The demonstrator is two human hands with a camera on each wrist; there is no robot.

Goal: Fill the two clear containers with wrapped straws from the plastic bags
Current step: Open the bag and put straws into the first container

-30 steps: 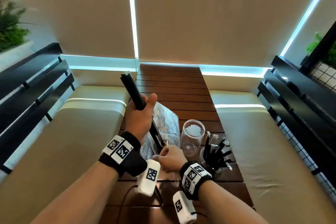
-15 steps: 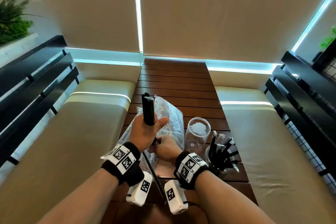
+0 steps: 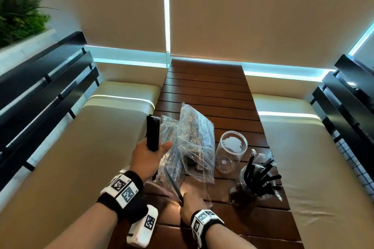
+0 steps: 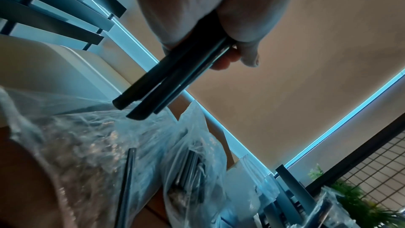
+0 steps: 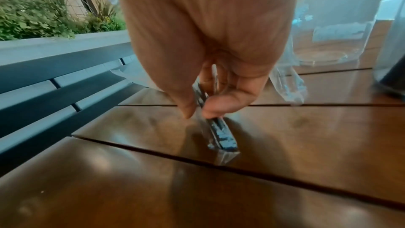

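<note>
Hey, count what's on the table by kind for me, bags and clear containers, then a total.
Plastic bags: 2 (near bag, far bag)
Clear containers: 2 (empty container, container with black straws)
Total: 4

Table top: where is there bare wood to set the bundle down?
Bare slats run from the plastic bags to the table's far end, and nearer than the right hand. Crowded: bags, empty container and straw-filled container mid-table.
</note>
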